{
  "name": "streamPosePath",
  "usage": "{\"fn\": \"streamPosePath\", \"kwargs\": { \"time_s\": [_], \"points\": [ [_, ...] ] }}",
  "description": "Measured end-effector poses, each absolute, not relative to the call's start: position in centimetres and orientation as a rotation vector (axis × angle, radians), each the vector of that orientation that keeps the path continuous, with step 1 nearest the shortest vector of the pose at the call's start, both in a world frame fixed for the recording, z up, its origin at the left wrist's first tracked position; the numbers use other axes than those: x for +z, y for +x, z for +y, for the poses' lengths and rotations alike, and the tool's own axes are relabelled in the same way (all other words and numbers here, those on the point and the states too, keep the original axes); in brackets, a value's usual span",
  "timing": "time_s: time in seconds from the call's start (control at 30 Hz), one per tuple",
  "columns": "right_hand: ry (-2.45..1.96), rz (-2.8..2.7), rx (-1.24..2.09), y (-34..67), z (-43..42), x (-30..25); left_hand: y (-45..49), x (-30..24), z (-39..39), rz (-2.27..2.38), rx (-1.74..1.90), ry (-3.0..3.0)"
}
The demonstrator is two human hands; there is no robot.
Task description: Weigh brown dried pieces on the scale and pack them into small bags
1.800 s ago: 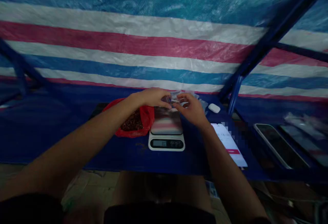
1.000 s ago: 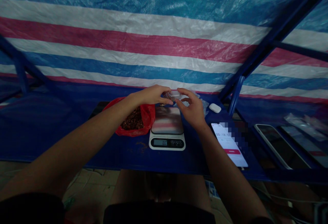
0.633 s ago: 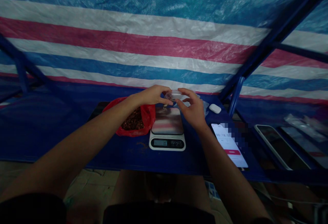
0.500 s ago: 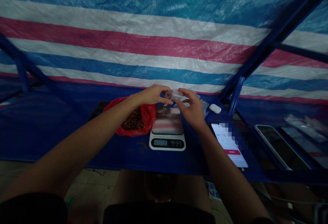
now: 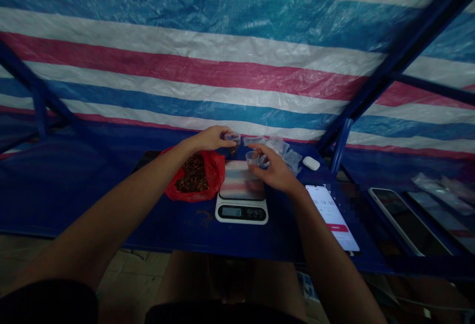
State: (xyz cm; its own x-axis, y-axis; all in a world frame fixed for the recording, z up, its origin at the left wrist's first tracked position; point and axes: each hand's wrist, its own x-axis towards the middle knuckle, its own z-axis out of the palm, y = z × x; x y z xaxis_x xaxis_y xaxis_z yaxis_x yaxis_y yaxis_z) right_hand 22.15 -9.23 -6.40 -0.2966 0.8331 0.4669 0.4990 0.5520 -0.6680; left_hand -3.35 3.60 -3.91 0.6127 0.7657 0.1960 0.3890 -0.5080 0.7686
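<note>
My left hand [image 5: 213, 138] is closed on a small clear plastic cup [image 5: 233, 138] with something brown in its lower part, held just behind the scale. My right hand [image 5: 275, 168] grips a second clear plastic cup [image 5: 252, 159], upright at the rear of the kitchen scale [image 5: 241, 188]; whether its base touches the plate I cannot tell. The scale's small display is lit. Left of it, under my left forearm, an open red plastic bag [image 5: 215, 173] holds a heap of small brown pieces [image 5: 193, 178].
Crumpled clear plastic [image 5: 291, 156] lies behind my right hand, with a white rounded case [image 5: 310, 163] beside it. A lit phone [image 5: 334, 220] and a dark-screened one [image 5: 406, 220] are to the right on the blue table [image 5: 159, 225]. Blue metal bars [image 5: 371, 86] slant up in front of the striped sheet [image 5: 208, 71].
The two cups, close together before, are now apart. My right hand has lowered its cup toward the scale and turned it upright; my left hand has drawn back leftward. The display's reading has changed.
</note>
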Motion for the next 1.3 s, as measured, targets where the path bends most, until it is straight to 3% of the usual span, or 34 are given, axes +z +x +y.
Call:
{"fn": "streamPosePath", "kwargs": {
  "time_s": [0.3, 0.57, 0.8, 1.3],
  "points": [
    [-1.101, -2.089, 0.627, 21.5, -9.8, -6.7, -3.7, -3.5, 3.5, 1.000, 0.844, 2.071],
    [-1.161, -1.747, 0.488, 21.6, -8.6, -6.6, -2.2, -3.3, 2.1, 1.022, 0.900, 2.155],
    [-1.213, -1.540, 0.500, 21.7, -6.0, -7.0, -1.5, -1.8, 0.6, 1.112, 1.156, 2.046],
    [-1.116, -2.053, 0.610, 20.9, -0.5, -1.0, -1.9, -4.5, -1.1, 1.115, 1.459, 1.790]
  ]
}}
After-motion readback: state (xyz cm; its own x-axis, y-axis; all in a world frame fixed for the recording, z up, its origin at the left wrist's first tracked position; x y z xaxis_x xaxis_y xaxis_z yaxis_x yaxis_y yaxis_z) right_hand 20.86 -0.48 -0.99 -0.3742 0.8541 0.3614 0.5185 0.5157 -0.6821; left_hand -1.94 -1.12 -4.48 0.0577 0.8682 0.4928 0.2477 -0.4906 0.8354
